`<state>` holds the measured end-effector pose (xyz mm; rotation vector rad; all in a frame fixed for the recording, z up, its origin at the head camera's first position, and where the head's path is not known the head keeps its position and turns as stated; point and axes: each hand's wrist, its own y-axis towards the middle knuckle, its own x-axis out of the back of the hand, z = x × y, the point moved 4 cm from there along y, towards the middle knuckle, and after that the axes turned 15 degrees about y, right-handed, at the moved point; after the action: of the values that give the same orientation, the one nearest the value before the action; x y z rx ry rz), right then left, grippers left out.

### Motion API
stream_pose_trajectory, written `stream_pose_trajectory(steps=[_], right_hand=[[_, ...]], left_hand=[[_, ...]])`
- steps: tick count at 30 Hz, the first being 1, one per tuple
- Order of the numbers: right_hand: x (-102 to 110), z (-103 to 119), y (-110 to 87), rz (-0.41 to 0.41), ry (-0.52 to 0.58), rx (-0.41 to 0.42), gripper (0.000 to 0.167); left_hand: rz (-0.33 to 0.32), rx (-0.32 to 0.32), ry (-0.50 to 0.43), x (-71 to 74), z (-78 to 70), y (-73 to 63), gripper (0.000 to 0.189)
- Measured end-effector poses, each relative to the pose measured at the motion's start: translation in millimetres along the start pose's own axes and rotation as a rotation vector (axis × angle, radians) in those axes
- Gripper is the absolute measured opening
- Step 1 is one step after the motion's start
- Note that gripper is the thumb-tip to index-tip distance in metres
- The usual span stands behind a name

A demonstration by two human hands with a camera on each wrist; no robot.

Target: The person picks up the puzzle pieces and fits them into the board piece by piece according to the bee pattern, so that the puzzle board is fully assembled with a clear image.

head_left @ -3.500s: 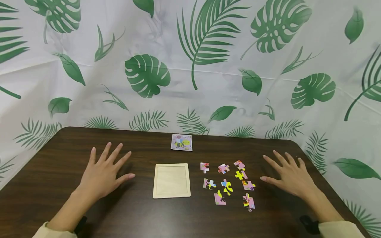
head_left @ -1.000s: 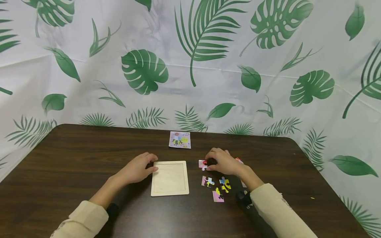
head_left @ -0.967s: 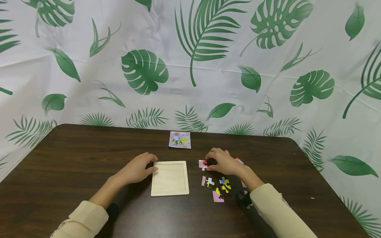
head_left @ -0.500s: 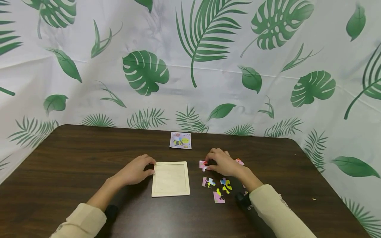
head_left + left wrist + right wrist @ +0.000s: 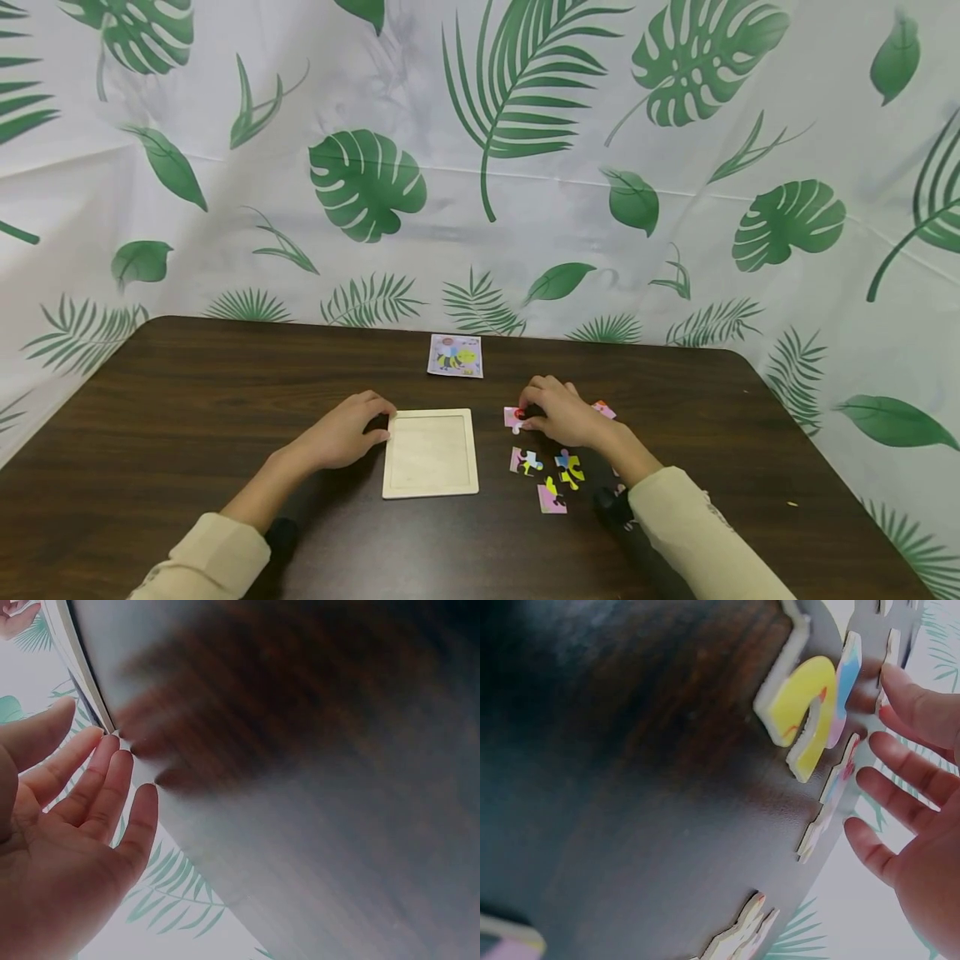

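Presently: Left Hand at Wooden Tray, Right Hand at Red-and-Pink Piece

Position of the wooden tray: flat on the desk, slightly left of its centre line and well apart from its far edge. Its recessed square faces up.

Grip, left hand: fingers relaxed, thumb apart from the fingers. Index fingertip contacts the tray at its far left corner; the thumb tip lies at the tray's left edge. Nothing is lifted.

Grip, right hand: thumb and index finger bent close together at the right side of the red-and-pink piece, remaining fingers loosely spread. Whether the two tips pinch the piece cannot be told. The piece lies right of the tray, apart from it.

Adjacent parts: a blue-and-white piece and a blue-and-yellow piece lie nearer the person; a yellow-and-pink piece lies nearest of these. Beyond the right hand, toward the desk's right edge, an orange-and-pink piece is partly covered.

Reference card: a bee picture card lies near the middle of the desk's far edge. Behind that edge hangs a leaf-printed curtain. Both forearms wear rolled beige sleeves.
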<state>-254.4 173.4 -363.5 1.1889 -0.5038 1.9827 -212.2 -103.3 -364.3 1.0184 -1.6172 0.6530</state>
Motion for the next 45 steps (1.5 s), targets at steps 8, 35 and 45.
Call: stream_pose_trajectory(steps=[8,35,45], right_hand=[[0,-1,-0.1,-0.005,-0.008,-0.002,0.015],[-11,34,25.3,0.016,0.093,0.040,0.017],[-30,56,42.0,0.053,0.129,0.046,0.017]], left_hand=[[-0.011,-0.014,0.006,-0.7,-0.1,0.7,0.022],[-0.042,0.113,-0.083,-1.8,4.9,11.8,0.016],[-0.033,0.116,-0.121,-2.1,6.3,11.9,0.017]])
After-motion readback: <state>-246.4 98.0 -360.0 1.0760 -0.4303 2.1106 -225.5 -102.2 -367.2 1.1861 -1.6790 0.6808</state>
